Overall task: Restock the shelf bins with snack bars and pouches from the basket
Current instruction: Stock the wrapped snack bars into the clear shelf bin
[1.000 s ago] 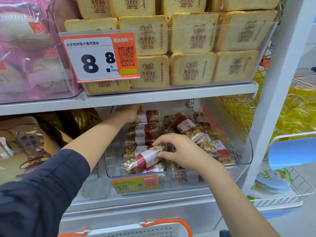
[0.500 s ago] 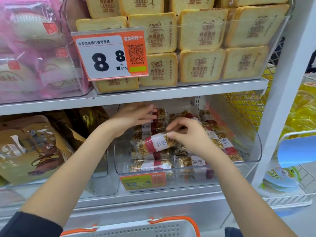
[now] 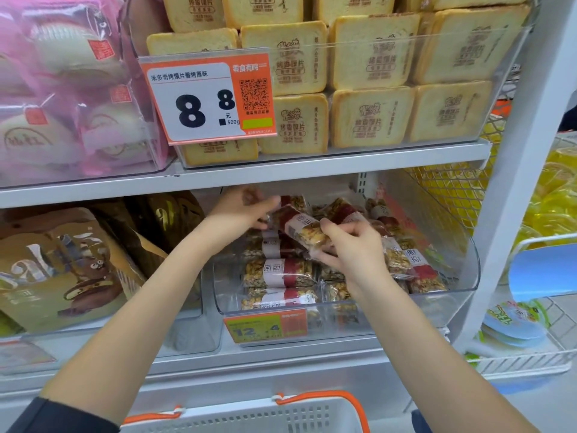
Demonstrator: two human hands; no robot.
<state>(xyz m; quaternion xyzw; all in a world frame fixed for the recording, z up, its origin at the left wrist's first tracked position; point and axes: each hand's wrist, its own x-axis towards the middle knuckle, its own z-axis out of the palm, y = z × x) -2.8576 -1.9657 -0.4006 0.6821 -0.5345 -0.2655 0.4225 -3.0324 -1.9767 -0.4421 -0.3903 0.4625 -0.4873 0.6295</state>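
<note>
bar in hand: one nut/grain snack bar (image 3: 304, 228) in clear wrap w/ red + white band, held tilted above the stacked bars, over the rear-middle of the clear bin (image 3: 449, 295) on the lower shelf.
left hand: left hand (image 3: 242, 209) at the bar's far/upper end, fingers curled on the wrapper edge; looks like a light pinch, contact partly hidden.
right hand: right hand (image 3: 352, 248) pinching the near/lower end of the same bar, thumb + fingers pressed together on the wrap.
handling (est.): light and short. Core prob. fairly stiff but crumbly, so don't bend it. Film looks slick and crinkly and could slide on the other wraps.
where to hold (est.): by the two ends or across the banded middle. Avoid squeezing the nut section.
bin contents: bars stacked flat in a left column, bands facing up; more bars lying slanted on the right side. Roughly half full, w/ room on top.
bin left of it: brown pouches (image 3: 62, 264) standing upright.
upper shelf: clear bin of toast-slice packs (image 3: 374, 120) behind a price tag (image 3: 206, 95); pink bags (image 3: 62, 85) to the left.
basket: white basket (image 3: 249, 417) w/ orange handle at bottom edge; contents not visible.
risk (est.): the slanted pile on the right may shift if nudged.
</note>
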